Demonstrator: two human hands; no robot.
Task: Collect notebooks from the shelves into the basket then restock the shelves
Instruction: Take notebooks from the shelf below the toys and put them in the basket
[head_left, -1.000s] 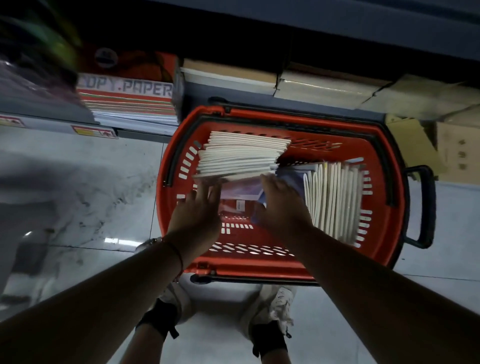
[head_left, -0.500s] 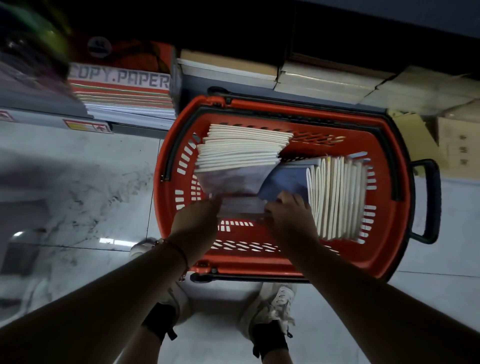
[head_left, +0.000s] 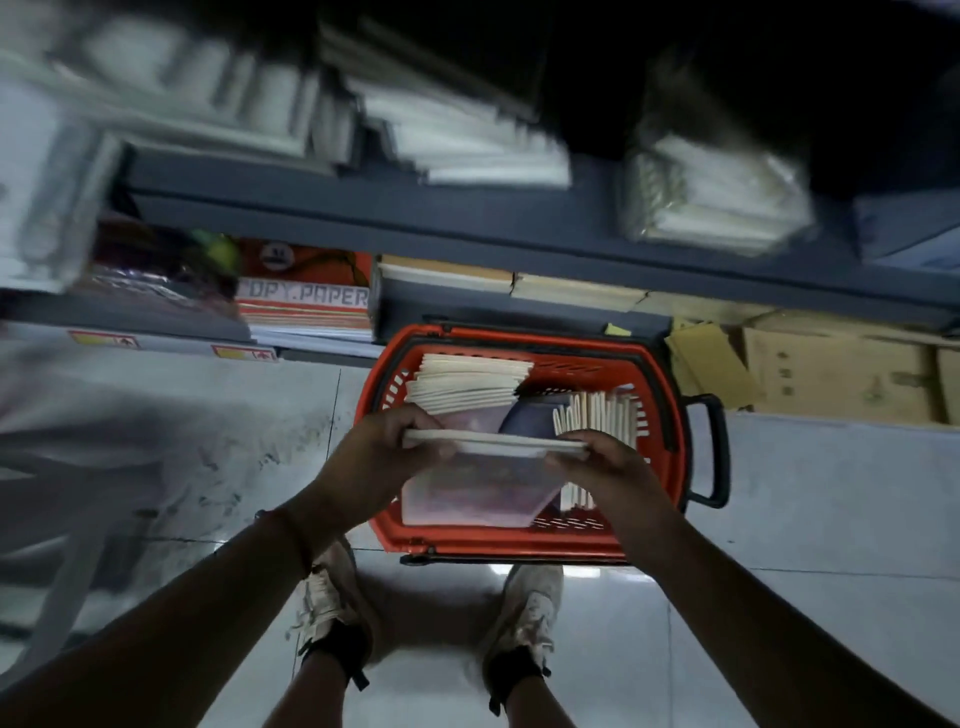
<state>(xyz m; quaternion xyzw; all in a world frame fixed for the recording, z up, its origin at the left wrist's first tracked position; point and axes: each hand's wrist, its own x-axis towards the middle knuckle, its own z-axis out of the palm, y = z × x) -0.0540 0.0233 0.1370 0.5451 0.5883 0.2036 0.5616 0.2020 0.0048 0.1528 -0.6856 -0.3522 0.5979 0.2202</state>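
Pale-edged thin stack of notebooks (head_left: 493, 447) held level over the red plastic basket (head_left: 670, 415), left hand (head_left: 382, 452) and right hand (head_left: 602, 462) with fingers curled pinching its ends. Two more notebook piles sit inside.

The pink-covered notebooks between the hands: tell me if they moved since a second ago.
Yes. The notebooks came up off the basket floor; both hands now hold them above its near rim.

Stationery shop aisle: grey metal shelving (head_left: 467, 223) at 12 o'clock stacked with paper reams, copy-paper box (head_left: 304, 291) at 10, red shopping basket (head_left: 670, 415) on tiled floor (head_left: 831, 519).
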